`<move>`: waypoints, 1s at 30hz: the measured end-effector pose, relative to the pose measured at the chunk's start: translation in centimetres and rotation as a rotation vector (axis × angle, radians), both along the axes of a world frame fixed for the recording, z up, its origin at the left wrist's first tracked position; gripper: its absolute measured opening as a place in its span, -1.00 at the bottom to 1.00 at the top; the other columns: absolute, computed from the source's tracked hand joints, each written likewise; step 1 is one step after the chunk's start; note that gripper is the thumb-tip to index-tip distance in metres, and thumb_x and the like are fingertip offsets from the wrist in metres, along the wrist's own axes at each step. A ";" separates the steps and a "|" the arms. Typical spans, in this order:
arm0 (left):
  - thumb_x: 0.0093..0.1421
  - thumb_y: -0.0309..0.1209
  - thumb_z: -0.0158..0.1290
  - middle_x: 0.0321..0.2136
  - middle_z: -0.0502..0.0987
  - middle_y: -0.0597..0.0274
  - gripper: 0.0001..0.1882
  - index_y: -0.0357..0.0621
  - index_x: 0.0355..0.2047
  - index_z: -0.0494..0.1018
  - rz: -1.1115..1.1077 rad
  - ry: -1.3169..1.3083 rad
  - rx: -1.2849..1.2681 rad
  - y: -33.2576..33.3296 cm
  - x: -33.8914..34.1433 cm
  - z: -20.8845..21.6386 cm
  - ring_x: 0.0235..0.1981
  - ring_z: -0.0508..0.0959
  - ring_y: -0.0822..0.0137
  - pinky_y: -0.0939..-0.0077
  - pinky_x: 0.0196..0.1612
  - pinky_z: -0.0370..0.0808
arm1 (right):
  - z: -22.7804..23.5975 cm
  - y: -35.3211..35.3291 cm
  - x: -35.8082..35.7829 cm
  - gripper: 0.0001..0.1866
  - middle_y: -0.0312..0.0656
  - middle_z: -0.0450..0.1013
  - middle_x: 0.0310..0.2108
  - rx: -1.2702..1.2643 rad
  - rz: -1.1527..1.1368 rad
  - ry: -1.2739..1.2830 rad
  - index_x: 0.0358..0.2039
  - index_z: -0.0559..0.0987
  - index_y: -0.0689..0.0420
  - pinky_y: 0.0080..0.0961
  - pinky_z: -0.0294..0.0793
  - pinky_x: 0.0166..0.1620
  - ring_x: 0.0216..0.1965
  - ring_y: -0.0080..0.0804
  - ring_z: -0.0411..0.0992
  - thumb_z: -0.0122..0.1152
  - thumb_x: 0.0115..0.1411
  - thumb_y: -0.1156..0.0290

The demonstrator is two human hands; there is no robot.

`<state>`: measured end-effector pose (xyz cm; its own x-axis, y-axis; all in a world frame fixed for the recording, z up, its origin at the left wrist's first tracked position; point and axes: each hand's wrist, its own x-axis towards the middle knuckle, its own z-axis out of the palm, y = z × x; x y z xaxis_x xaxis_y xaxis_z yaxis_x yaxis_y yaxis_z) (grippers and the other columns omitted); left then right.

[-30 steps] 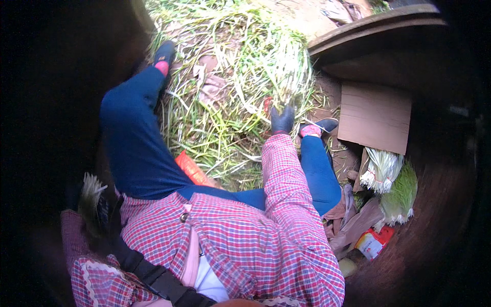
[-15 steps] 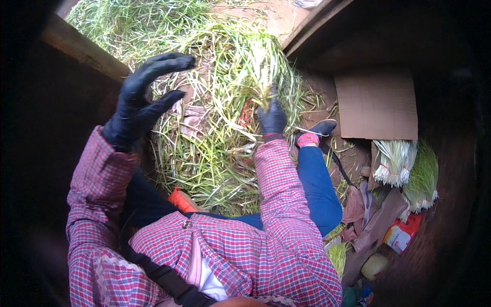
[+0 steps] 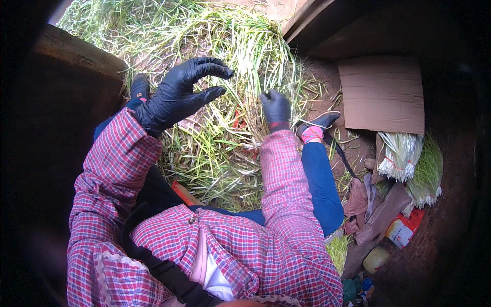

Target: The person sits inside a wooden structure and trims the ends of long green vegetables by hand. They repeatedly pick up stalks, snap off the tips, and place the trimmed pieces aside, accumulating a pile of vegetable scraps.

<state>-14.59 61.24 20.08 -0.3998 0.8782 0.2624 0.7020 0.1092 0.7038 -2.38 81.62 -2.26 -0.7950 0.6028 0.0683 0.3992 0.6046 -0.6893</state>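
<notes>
Both my hands wear black gloves. My left hand (image 3: 186, 94) hovers over the heap of long green and yellowish leaves (image 3: 204, 169), its fingers spread in a wide curve from the thumb with nothing between them. To its right, my right hand (image 3: 276, 108) is closed in a fist at the heap's right side. A tiny pale bit shows at its fingertips, but what the fist holds, if anything, is hidden. Just beyond it lie long green leaves (image 3: 250, 56), apart from the fist. A red strip (image 3: 237, 118) shows among the leaves between the hands.
A cardboard sheet (image 3: 382, 94) stands at the right, partly over tied bundles of white stalks (image 3: 400, 156). Green bundles (image 3: 427, 171), a red-and-white packet (image 3: 404, 228) and a pale round container (image 3: 376, 259) lie nearby. Wooden boards (image 3: 76, 53) flank the heap; my legs (image 3: 322, 189) stretch around it.
My left hand has moved right, toward the right hand, still open. The right hand has shifted slightly right and down, away from the leafy bunch it was gripping.
</notes>
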 end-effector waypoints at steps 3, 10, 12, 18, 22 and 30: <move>-0.06 -0.55 0.13 -0.21 0.47 0.14 -0.70 -0.13 -0.25 0.44 -0.024 0.051 -0.093 -0.3 -0.4 -0.1 -0.15 0.47 0.27 0.46 -0.10 0.41 | -1.7 -1.6 -2.0 -0.66 0.02 0.46 -0.37 0.003 0.117 -0.674 -0.43 0.54 0.12 -0.30 0.42 -0.22 -0.28 -0.12 0.45 0.13 -0.05 0.09; -0.04 -0.41 0.13 -0.34 0.50 0.15 -0.77 -0.11 -0.32 0.45 -0.002 0.153 -0.032 -2.1 -1.2 -1.4 -0.28 0.51 0.18 0.41 -0.19 0.43 | 1.3 0.9 2.8 -0.85 -0.41 0.38 -0.63 -0.699 -0.044 0.315 -0.49 0.52 0.18 -0.74 0.22 -0.57 -0.64 -0.72 0.24 0.16 0.07 0.36; -0.03 -0.40 0.12 -0.34 0.50 0.15 -0.78 -0.10 -0.32 0.45 0.007 0.112 -0.056 -2.5 -1.5 -2.3 -0.28 0.51 0.18 0.42 -0.21 0.43 | 3.9 1.5 4.8 -0.90 -0.42 0.40 -0.59 -0.789 -0.113 0.611 -0.45 0.51 0.20 -0.81 0.24 -0.56 -0.63 -0.76 0.27 0.11 0.10 0.44; 0.03 -0.41 0.10 -0.32 0.52 0.23 -0.76 -0.13 -0.26 0.45 0.109 -0.422 -0.132 -1.1 -2.2 -4.6 -0.29 0.51 0.39 0.49 -0.22 0.43 | 7.1 -1.4 3.6 -0.81 -0.32 0.43 -0.55 -0.917 -0.107 0.349 -0.34 0.47 0.20 -0.72 0.36 -0.60 -0.62 -0.65 0.36 0.19 0.04 0.42; 0.05 -0.47 0.08 -0.37 0.53 0.24 -0.77 -0.19 -0.24 0.44 0.238 -1.037 -0.006 -0.9 -1.3 -4.6 -0.35 0.51 0.47 0.62 -0.31 0.45 | 8.6 -2.4 4.2 -0.89 -0.40 0.41 -0.56 -0.991 0.047 0.517 -0.39 0.51 0.15 -0.75 0.31 -0.60 -0.61 -0.73 0.31 0.20 0.02 0.50; 0.00 -0.35 0.13 -0.38 0.48 0.31 -0.57 -0.16 -0.10 0.35 0.243 -1.212 -0.158 -2.3 1.4 -5.2 -0.45 0.45 0.50 0.64 -0.36 0.41 | 10.2 -8.5 2.4 -0.82 -0.25 0.49 -0.44 -0.707 0.390 0.312 -0.37 0.54 0.26 -0.66 0.40 -0.33 -0.42 -0.64 0.40 0.24 -0.04 0.51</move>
